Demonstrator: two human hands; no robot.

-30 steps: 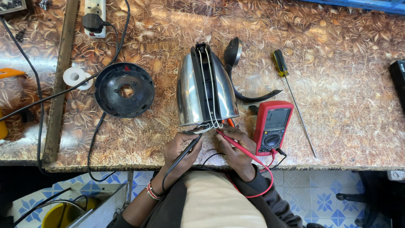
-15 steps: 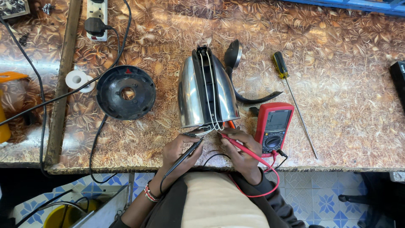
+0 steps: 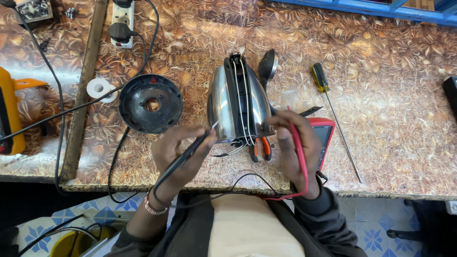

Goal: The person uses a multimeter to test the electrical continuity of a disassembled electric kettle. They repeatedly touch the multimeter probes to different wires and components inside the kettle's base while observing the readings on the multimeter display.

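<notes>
Kettle: a stainless electric kettle (image 3: 238,102) lies on its side at the centre of the bench (image 3: 390,62), its handle side opened so that white wires run bare along it.
Left hand: the left hand (image 3: 178,154) pinches a black meter probe (image 3: 190,152), its tip touching the kettle's lower end at about 8 o'clock of the body.
Right hand: the right hand (image 3: 295,147) is closed round a red meter probe (image 3: 297,143), held against the kettle's lower end at about 4 o'clock.
Meter: a red multimeter (image 3: 323,138) lies partly hidden under the right hand; its screen cannot be read.
Around: the black kettle base (image 3: 150,103) sits at 9 o'clock, a yellow-handled screwdriver (image 3: 333,114) at 3 o'clock, orange-handled pliers (image 3: 261,147) just below the kettle.
Progress: by my judgement the opening-up is done and probing is under way; reassembly is left.
</notes>
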